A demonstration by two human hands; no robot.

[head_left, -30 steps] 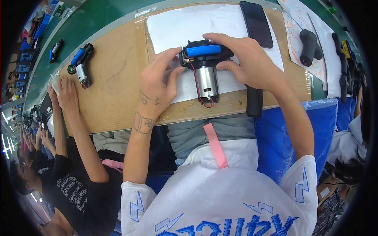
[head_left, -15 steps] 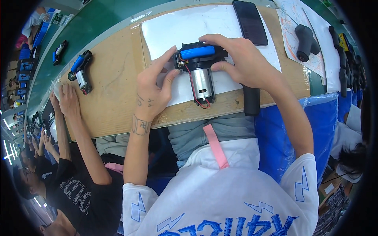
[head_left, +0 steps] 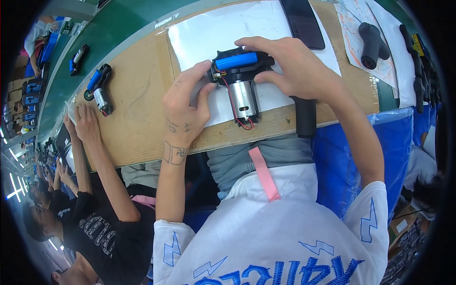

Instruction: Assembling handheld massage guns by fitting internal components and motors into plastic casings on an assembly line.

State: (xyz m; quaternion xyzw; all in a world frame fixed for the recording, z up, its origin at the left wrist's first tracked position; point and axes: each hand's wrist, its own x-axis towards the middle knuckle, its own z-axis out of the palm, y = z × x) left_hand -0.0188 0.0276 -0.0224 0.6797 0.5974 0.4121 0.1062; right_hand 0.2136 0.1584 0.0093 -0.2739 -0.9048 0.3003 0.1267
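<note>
Head view: what does it give us, biggest first?

– A green surface (head_left: 116, 29) bearing a brown board (head_left: 137, 95), and on that a white sheet (head_left: 199, 33). A dark phone (head_left: 304, 26) lies at the far right of the sheet, and a black tube (head_left: 306, 116) sits at the board's front edge.

– And the hands?

– Both are at the black case (head_left: 261, 59), in the middle, over the sheet. The right hand (head_left: 304, 66) has its grip across the right part, fingers at the far edge and thumb at the near one. The left hand (head_left: 183, 102) has its grip curved round the left end, thumb and fingertip parted by the case.

– Resting or lifted?

– I can't tell.

– Which step is that, then?

– Steadying or setting the case two-handed, I'd judge.

– What does it carry?

– A silver motor (head_left: 243, 96) pointing to the near edge, a blue battery (head_left: 236, 61) lying crosswise beyond it, and a thin red wire (head_left: 230, 98) down the motor's left side.

– So the next move calls for what?

– Probably even support from both sides, with the wire clear of the fingers.
</note>
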